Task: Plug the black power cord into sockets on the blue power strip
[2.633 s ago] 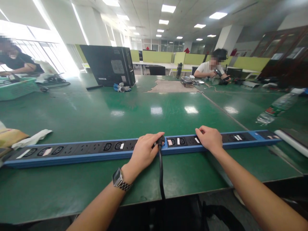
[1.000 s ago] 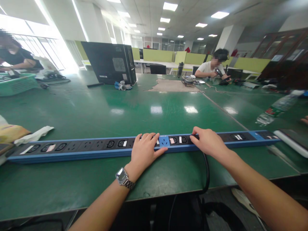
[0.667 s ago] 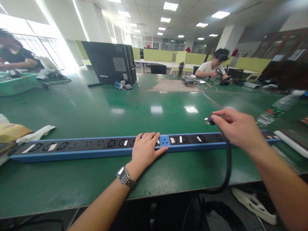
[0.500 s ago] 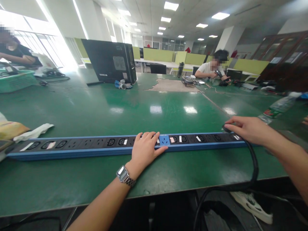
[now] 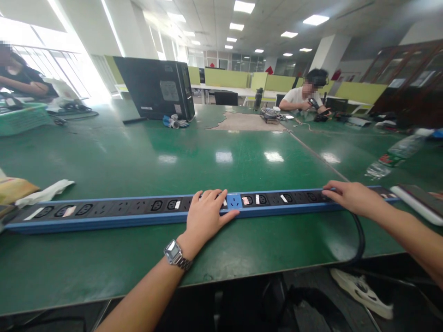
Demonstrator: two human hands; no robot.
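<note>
A long black power strip [image 5: 129, 206] with blue edges and many sockets lies across the green table. My left hand [image 5: 206, 212], a silver watch [image 5: 177, 254] on its wrist, rests spread over the middle of the strip, beside the blue socket [image 5: 234, 201]. Toward the strip's right part, my right hand [image 5: 342, 196] has its fingers closed on the end of a black cable [image 5: 361, 237], low over the sockets. The cable's plug is hidden under the fingers. From there the cable bends down past the table's front edge.
Behind stand a black computer case [image 5: 155, 90] and gloves [image 5: 175, 121]. A plastic bottle [image 5: 398, 154] lies at right, near a white-edged device [image 5: 418, 205]. A green basket [image 5: 24, 120] is at left. Two people [image 5: 299, 97] sit across the table.
My right hand has come down closer to the strip with the cable, whose loop has shifted slightly left. The strip's right end now shows beyond the hand. My left hand stays on the strip.
</note>
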